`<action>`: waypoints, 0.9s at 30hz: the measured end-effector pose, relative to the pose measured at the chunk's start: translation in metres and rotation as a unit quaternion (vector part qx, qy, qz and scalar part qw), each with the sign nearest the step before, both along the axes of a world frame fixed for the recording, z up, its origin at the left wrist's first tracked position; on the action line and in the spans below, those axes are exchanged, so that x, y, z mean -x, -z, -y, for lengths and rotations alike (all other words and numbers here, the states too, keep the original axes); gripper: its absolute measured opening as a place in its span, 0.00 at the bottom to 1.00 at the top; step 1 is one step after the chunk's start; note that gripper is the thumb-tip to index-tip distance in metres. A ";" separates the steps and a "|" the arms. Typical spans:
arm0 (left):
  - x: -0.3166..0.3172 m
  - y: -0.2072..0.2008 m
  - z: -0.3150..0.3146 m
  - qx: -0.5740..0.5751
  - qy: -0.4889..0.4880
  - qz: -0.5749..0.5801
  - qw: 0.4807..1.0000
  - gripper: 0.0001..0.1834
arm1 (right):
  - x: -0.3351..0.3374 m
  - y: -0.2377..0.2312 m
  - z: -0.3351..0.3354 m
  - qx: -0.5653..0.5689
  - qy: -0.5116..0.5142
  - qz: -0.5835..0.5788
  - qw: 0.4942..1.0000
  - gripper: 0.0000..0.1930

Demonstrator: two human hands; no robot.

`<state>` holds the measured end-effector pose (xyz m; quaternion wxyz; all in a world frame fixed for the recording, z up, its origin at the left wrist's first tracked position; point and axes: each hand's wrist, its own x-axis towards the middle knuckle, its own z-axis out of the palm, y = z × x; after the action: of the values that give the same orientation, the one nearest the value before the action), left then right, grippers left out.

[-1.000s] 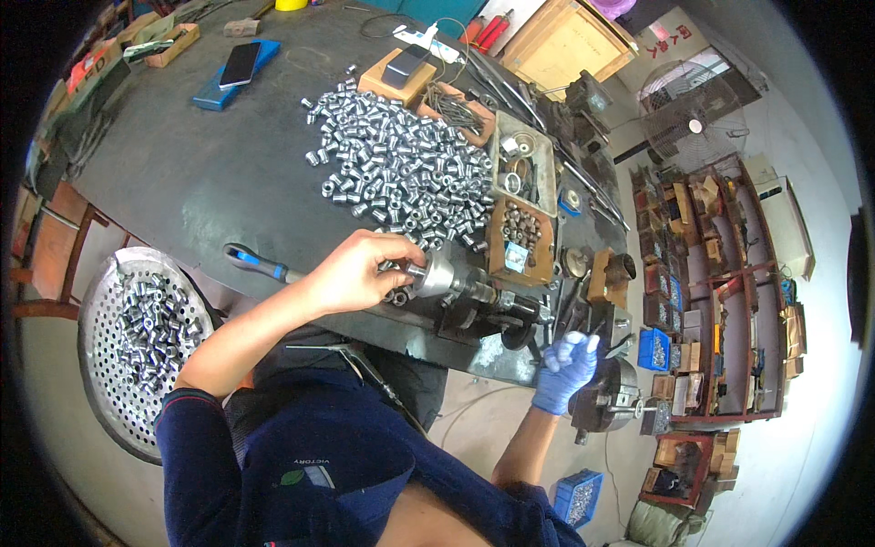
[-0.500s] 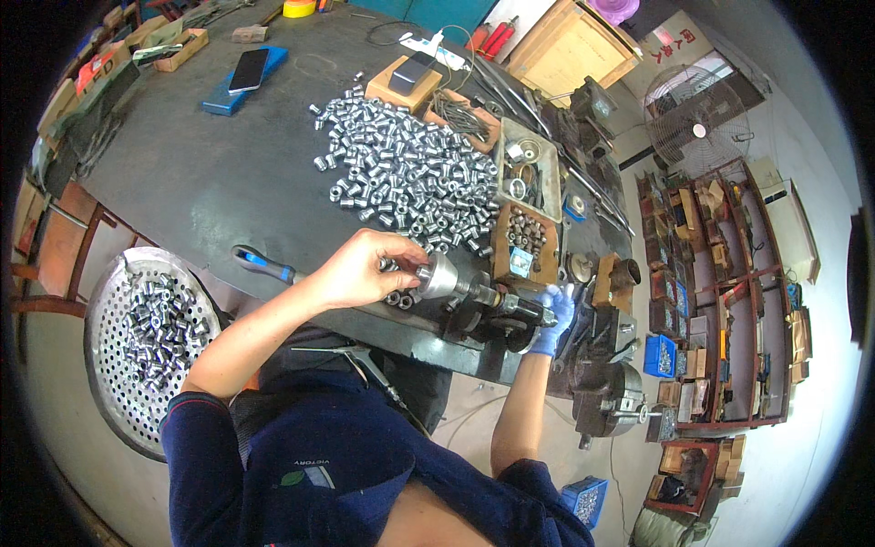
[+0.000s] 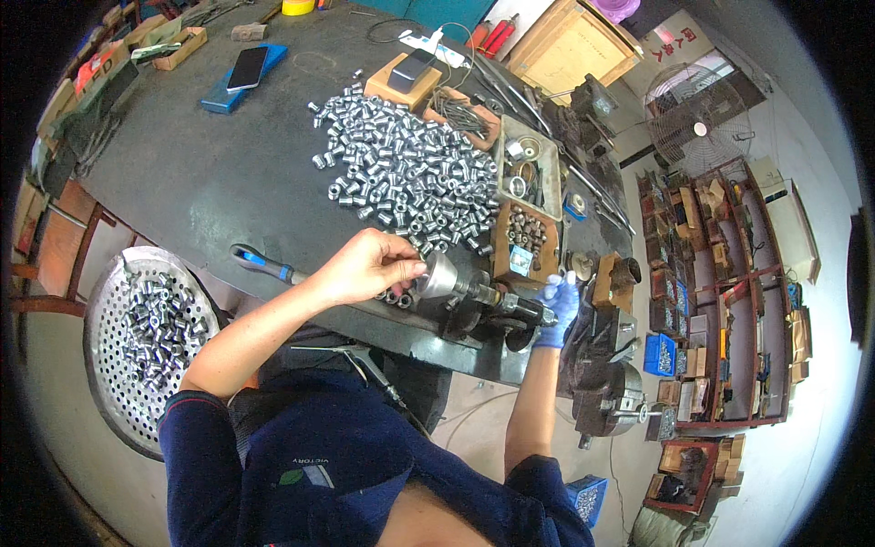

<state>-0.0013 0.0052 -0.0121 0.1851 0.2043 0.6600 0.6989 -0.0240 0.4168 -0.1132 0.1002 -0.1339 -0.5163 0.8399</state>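
Holding at the head view, I have one bare left hand [image 3: 378, 266] at the face of one silver chuck [image 3: 441, 274], near the close edge of the bench [image 3: 237, 169], thumb drawn in toward the fingers, though I can't tell whether they pinch anything. One blue-gloved right hand [image 3: 559, 308] sits by the fixture's [image 3: 478, 294] other end, its grip unclear, while one heap of metal fittings [image 3: 401, 164], too many to count, lies beyond, and one perforated tray [image 3: 111, 356] carries more.
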 end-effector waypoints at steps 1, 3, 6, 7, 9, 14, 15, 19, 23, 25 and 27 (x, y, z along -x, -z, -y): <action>-0.001 -0.002 0.001 0.018 -0.004 0.003 1.000 0.10 | 0.000 -0.026 0.020 0.026 0.019 -0.019 0.999 0.13; -0.001 -0.002 0.002 0.042 -0.006 0.006 0.999 0.13 | -0.009 -0.078 0.057 0.115 0.064 -0.095 0.987 0.18; 0.000 0.006 0.003 0.045 -0.012 0.015 0.999 0.16 | -0.038 -0.102 0.060 0.082 0.034 -0.168 0.982 0.21; -0.001 0.008 0.003 0.035 -0.014 0.021 0.999 0.16 | -0.051 -0.107 0.062 0.072 0.038 -0.185 0.979 0.22; -0.002 0.009 0.003 0.024 -0.019 0.028 0.999 0.17 | -0.078 -0.110 0.067 0.072 0.031 -0.202 0.976 0.23; -0.005 0.006 0.003 0.015 -0.014 0.036 0.999 0.17 | -0.121 -0.064 0.051 0.110 -0.026 -0.141 0.984 0.26; -0.005 0.006 0.004 0.017 -0.018 0.042 0.999 0.17 | -0.121 -0.050 0.047 0.132 -0.032 -0.112 0.984 0.26; -0.004 0.004 0.003 0.020 -0.028 0.048 0.998 0.18 | -0.090 0.002 0.041 0.123 0.107 0.020 0.986 0.19; -0.001 0.002 0.006 -0.006 -0.020 0.048 0.999 0.18 | -0.019 0.010 0.032 -0.083 0.182 0.057 0.978 0.15; -0.005 0.007 0.022 0.001 -0.038 0.038 0.999 0.17 | -0.009 -0.033 0.039 -0.043 0.043 0.004 0.998 0.15; -0.015 0.000 0.053 0.103 -0.054 -0.024 0.993 0.16 | -0.015 -0.071 0.060 -0.036 0.100 -0.081 0.991 0.16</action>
<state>0.0141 -0.0475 -0.0124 0.1510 0.1648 0.7431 0.6307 -0.0087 0.3567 -0.0424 0.2298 -0.1127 -0.5202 0.8148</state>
